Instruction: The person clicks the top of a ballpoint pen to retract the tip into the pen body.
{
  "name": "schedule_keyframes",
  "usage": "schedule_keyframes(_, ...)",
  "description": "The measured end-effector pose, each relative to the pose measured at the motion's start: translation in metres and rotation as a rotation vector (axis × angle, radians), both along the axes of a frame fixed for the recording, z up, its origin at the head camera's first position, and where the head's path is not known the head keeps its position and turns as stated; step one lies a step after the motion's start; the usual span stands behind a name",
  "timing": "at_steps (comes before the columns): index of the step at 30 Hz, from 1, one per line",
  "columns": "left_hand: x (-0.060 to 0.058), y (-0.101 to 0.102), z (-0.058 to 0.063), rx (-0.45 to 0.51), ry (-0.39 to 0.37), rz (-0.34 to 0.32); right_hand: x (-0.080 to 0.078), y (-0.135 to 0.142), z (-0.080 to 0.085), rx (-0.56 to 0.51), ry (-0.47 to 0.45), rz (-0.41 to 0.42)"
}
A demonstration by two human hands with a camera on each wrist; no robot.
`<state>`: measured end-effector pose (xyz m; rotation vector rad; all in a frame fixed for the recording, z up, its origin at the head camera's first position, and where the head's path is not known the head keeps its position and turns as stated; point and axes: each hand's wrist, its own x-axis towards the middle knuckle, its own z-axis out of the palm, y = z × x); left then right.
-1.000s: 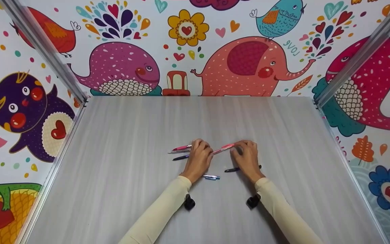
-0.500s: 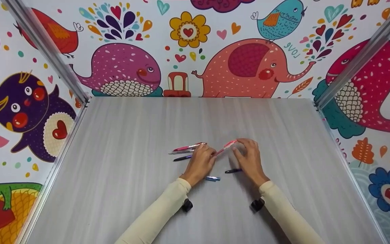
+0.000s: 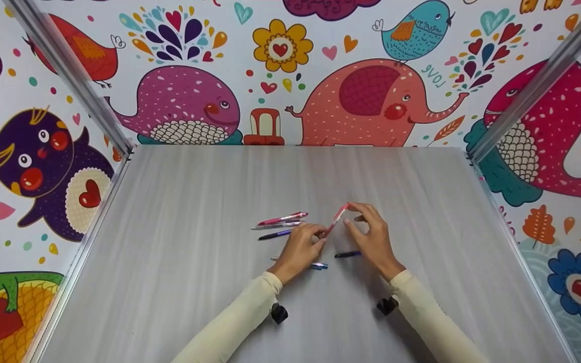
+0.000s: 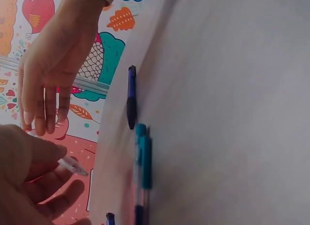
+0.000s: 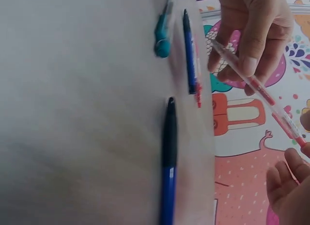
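My left hand (image 3: 298,247) pinches a red pen (image 3: 340,216) by its lower part, holding it slanted above the table. In the right wrist view the thumb and fingers of that hand grip the clear barrel of the pen (image 5: 261,93). My right hand (image 3: 375,237) reaches its forefinger to the pen's upper end, while its thumb stands apart from the pen in the head view. Seen from the left wrist, the right hand's fingers (image 4: 50,109) are fairly straight. Much of the pen is hidden there behind the left hand (image 4: 22,167).
Left of the hands lie a pink pen (image 3: 273,220), a silver pen (image 3: 269,227) and a dark blue pen (image 3: 273,235). A light blue pen (image 3: 321,265) lies partly under the left hand. Another dark pen (image 3: 346,254) lies beside the right wrist. A patterned wall borders the table (image 3: 194,186).
The red pen has tilted more upright, its upper end shifting slightly left. My right hand's thumb has drawn away from it, and my left hand has moved slightly right and nearer.
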<state>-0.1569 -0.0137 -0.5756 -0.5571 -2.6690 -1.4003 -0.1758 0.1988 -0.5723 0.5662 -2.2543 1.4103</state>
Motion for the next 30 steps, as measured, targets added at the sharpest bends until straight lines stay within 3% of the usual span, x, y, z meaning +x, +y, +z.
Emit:
schedule_keyframes(8, 0.011, -0.001, 0.008, 0.152, -0.104, -0.052, 0.011, -0.002, 0.022, -0.067, -0.227, 0.119)
schedule_keyframes(21, 0.023, -0.002, 0.015, 0.328, -0.339, -0.061, 0.014, -0.001, 0.037, -0.172, -0.412, 0.285)
schedule_keyframes(23, 0.024, -0.002, 0.016, 0.378, -0.392, -0.065, 0.013, 0.000, 0.038, -0.187, -0.435, 0.315)
schedule_keyframes(30, 0.030, -0.001, 0.018, 0.683, -0.691, -0.092, 0.013, 0.002, 0.044, -0.222, -0.510, 0.403)
